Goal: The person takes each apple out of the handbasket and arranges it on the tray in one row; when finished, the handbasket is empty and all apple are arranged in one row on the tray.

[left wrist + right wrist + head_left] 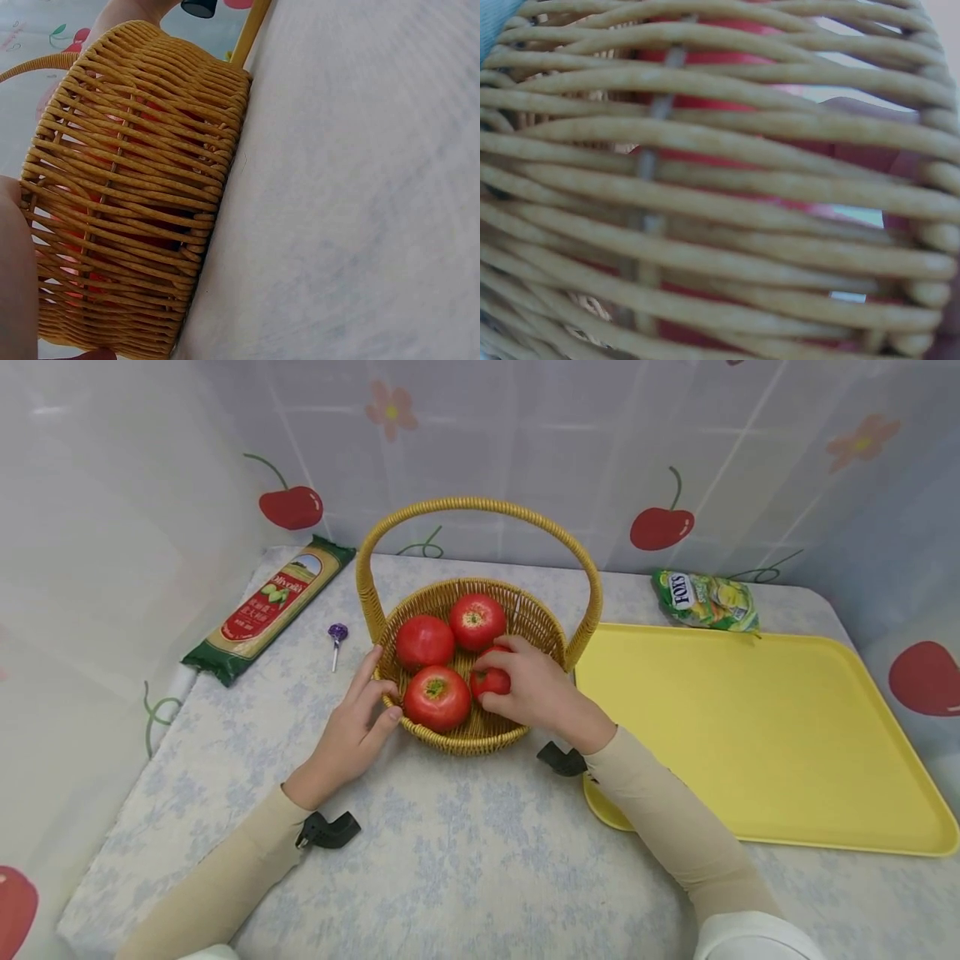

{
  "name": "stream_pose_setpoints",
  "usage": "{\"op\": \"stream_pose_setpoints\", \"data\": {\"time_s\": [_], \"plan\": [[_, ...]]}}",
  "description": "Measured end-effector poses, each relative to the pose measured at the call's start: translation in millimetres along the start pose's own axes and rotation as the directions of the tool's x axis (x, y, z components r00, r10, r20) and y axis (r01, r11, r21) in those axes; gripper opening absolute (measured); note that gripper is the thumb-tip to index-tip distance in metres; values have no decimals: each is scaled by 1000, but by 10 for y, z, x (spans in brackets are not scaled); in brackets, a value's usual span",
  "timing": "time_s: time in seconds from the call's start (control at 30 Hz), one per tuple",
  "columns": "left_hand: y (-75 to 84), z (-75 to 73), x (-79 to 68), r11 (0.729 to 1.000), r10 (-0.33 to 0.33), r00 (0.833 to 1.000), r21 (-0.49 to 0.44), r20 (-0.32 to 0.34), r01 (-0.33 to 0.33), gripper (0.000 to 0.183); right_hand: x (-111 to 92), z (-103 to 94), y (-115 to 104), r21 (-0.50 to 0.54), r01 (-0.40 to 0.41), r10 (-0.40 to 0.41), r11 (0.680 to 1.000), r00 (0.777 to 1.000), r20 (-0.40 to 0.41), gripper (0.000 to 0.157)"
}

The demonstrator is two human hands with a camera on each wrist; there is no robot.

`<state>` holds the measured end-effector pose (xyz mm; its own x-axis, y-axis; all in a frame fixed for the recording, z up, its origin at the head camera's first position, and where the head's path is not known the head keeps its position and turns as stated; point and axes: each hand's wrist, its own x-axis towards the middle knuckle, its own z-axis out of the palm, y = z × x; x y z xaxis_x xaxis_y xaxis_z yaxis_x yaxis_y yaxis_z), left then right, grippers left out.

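A yellow wicker basket [467, 745] with a tall arched handle stands at the middle of the table. My left hand [351, 733] holds its left rim, fingers and thumb at the edge. Inside, my right hand [538, 687] grips a red tomato [489, 683] on the basket's right side, its fingers partly covering the fruit. Three other tomatoes lie beside it: one in front [437, 700], one at the left [424, 642] and one at the back [477, 620]. Both wrist views are filled mostly by the basket's woven wall [127, 195], with red showing through the gaps.
A yellow tray [757, 727] lies at the right, partly under my right forearm. Behind it sits a green candy bag [707, 600]. At the left are a pasta pack [270, 608] and a purple-wrapped lollipop [337, 633]. A patterned curtain [510, 452] hangs behind the table.
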<state>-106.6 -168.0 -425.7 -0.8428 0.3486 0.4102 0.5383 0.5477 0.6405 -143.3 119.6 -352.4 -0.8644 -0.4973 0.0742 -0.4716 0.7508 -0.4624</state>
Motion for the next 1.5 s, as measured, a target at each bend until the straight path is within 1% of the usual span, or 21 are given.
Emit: {"op": "stream_pose_setpoints", "data": {"time_s": [0.13,0.33,0.5,0.63,0.77,0.87,1.0,1.07,1.27,1.4,1.5], "plan": [[8,4,-2,1000,1,1000,-6,-4,-1,50,-31,-54,-18,37,14,-14,999,1000,-12,31],[16,-1,-5,1000,8,1000,-1,-10,-8,50,-130,-174,-66,107,54,-52,993,998,-17,30],[7,3,1,1000,11,1000,2,-13,-11,50,-230,-288,-107,122,73,-73,990,997,-10,30],[-1,13,-3,1000,8,1000,4,-11,-8,51,-339,-403,-137,132,67,-68,989,998,6,32],[2,12,-5,1000,6,1000,2,-9,-6,49,-464,-522,-148,143,79,-81,986,997,9,33],[15,3,-4,1000,5,1000,2,-7,-5,48,-555,-588,-120,164,108,-112,981,994,15,33],[26,-1,-2,1000,8,1000,1,-8,-8,48,-692,-665,-61,220,130,-143,967,989,41,35],[27,-2,-1,1000,8,1000,-1,-7,-8,48,-771,-695,-19,238,138,-153,961,987,42,35],[33,-10,-2,1000,4,1000,0,-5,-4,48,-982,-796,113,238,170,-172,956,985,-12,37],[26,-11,-1,1000,2,1000,-2,-9,-2,46,-1082,-876,200,237,203,-194,950,979,-64,40],[20,-6,0,1000,4,1000,-1,-11,-4,45,-1150,-932,272,234,214,-194,948,975,-106,44]]}}
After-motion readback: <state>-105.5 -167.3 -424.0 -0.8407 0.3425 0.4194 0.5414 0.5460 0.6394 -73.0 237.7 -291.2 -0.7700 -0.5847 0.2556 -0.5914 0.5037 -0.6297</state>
